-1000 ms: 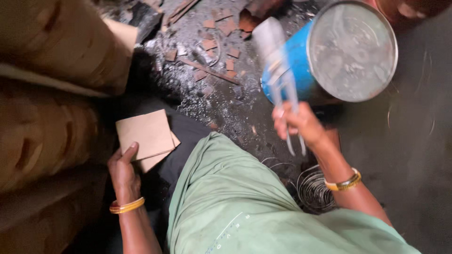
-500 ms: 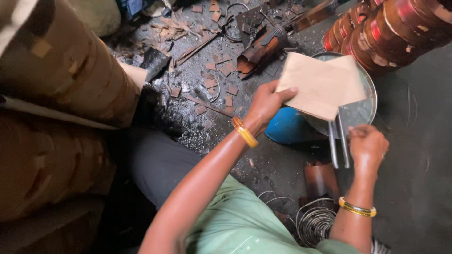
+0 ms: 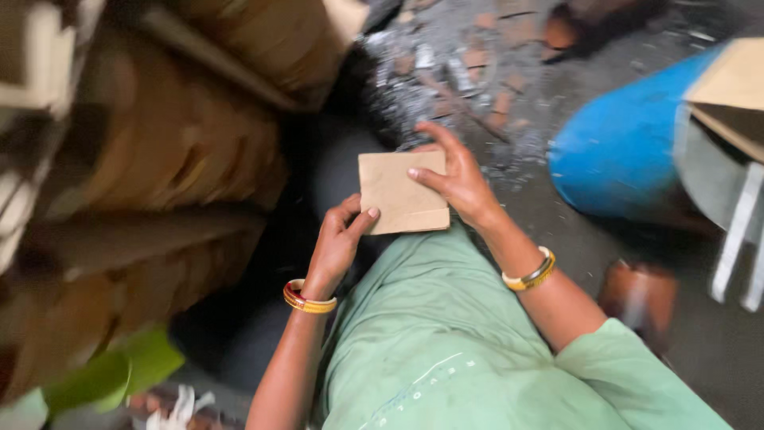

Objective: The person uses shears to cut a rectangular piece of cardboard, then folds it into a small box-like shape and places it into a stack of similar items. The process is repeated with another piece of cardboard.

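Hands now together over the lap, no longer out at the blue drum. Left hand and right hand both pinching a brown cardboard square, fingers closed on its edges. Metal strips released, leaning by the drum. Probably a new sheet taken up.

A square of plain brown cardboard sits right in the middle of the scene, flat face up toward the camera, edges slightly skewed so its top edge tilts down to the left. It is thin, light tan, unprinted on the side showing, with a faint crease line running near its lower right edge. It hangs just above a lap in green cloth, its lower edge over the fabric, its upper edge against dark, ash-strewn ground.
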